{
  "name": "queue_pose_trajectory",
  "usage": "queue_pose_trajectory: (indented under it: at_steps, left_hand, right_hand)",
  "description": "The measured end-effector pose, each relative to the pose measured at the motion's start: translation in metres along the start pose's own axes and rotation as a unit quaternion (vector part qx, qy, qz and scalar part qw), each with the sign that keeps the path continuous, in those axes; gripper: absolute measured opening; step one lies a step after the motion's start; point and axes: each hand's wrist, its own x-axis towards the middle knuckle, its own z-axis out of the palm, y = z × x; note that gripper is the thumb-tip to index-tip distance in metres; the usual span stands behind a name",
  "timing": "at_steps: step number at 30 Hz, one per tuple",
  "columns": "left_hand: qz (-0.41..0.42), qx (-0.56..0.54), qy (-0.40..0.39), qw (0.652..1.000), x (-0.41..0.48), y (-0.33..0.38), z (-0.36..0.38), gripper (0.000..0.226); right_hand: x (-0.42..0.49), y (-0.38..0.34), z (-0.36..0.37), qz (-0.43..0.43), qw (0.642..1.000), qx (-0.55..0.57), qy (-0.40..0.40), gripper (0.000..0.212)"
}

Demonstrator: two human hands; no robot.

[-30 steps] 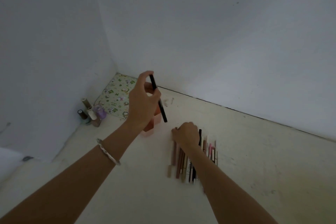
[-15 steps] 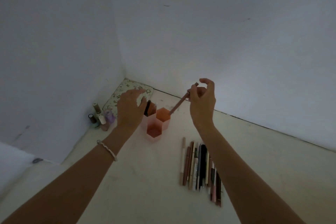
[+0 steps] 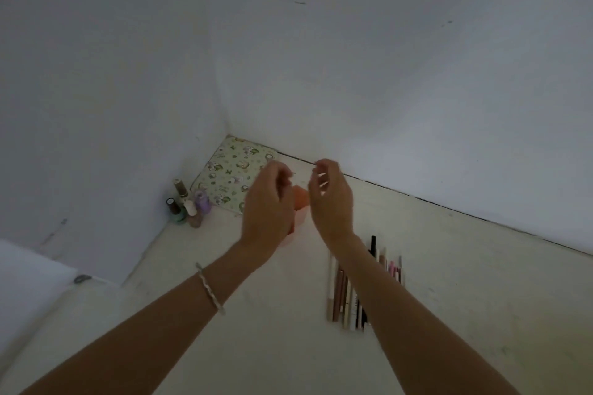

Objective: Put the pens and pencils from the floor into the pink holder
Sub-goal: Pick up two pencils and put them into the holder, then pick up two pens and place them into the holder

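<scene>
On my feed both hands hang over the pink holder (image 3: 301, 207), which stands on the floor (image 3: 276, 346) near the corner of the walls. The hands cover most of it, and only an orange-pink edge shows in the gap between them. The left hand (image 3: 268, 210) is over the holder's left side and the right hand (image 3: 330, 202) over its right. Both have fingers loosely curled, and I see nothing pinched in either, though the fingertips are blurred enough that a thin pen could escape me. I read the pose as hands poised high above the openings, so that anything long can go in end first. The pens and pencils (image 3: 340, 295) left to move lie on the floor to the right of the holder and nearer me. They lie side by side in a neat row, partly under the right forearm. I judge they are lined up that way so one can be picked off at a time. Left of the holder, against the wall, a cluster of small bottles (image 3: 187, 207) stands upright. A patterned pouch (image 3: 231, 175) lies flat behind the holder and to its left. Both are out of the working path. A bracelet (image 3: 210, 289) sits on the left wrist. One pale barrel carries dark print, too small to read, and no other brand or label is legible.
</scene>
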Motion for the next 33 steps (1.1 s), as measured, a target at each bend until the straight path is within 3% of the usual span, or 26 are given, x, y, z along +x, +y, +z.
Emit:
queue_pose_trajectory:
  at_steps: [3,6,8,14,17,19,22,25,28,33]
  left_hand:
    - [-0.024,0.087,-0.124,0.988,-0.031,0.000,0.042,0.013]
    - [-0.111,0.189,-0.266,0.939,-0.059,-0.015,0.080,0.012]
    - [-0.160,0.244,-0.301,0.908,-0.072,-0.024,0.101,0.022]
    - [-0.163,0.325,-0.305,0.880,-0.089,-0.036,0.129,0.037]
    - [-0.161,0.289,-0.286,0.899,-0.079,-0.033,0.125,0.032]
    - [-0.139,0.228,-0.253,0.930,-0.062,-0.027,0.116,0.042]
    - [-0.078,0.153,-0.211,0.962,-0.036,-0.011,0.100,0.074]
    - [-0.057,0.102,-0.184,0.976,-0.024,-0.001,0.091,0.076]
    - [-0.051,0.067,-0.172,0.981,-0.026,-0.001,0.087,0.075]
    - [-0.065,0.035,-0.185,0.980,-0.037,-0.006,0.082,0.075]
  right_hand:
    - [0.008,0.017,-0.037,0.046,0.999,-0.006,0.028,0.022]
    - [0.006,0.035,-0.067,0.087,0.996,-0.004,0.021,0.026]
    - [0.000,0.048,-0.083,0.104,0.994,-0.010,0.012,0.023]
    - [-0.020,0.074,-0.107,0.121,0.992,-0.040,-0.018,0.019]
    - [-0.027,0.084,-0.110,0.129,0.989,-0.068,-0.032,0.018]
    - [-0.031,0.088,-0.109,0.141,0.980,-0.116,-0.085,0.014]
    - [-0.041,0.094,-0.099,0.172,0.923,-0.258,-0.227,0.017]
    - [-0.057,0.095,-0.083,0.206,0.867,-0.336,-0.305,0.021]
    - [-0.068,0.097,-0.070,0.183,0.854,-0.372,-0.313,0.017]
    - [-0.073,0.099,-0.059,0.201,0.872,-0.341,-0.287,0.023]
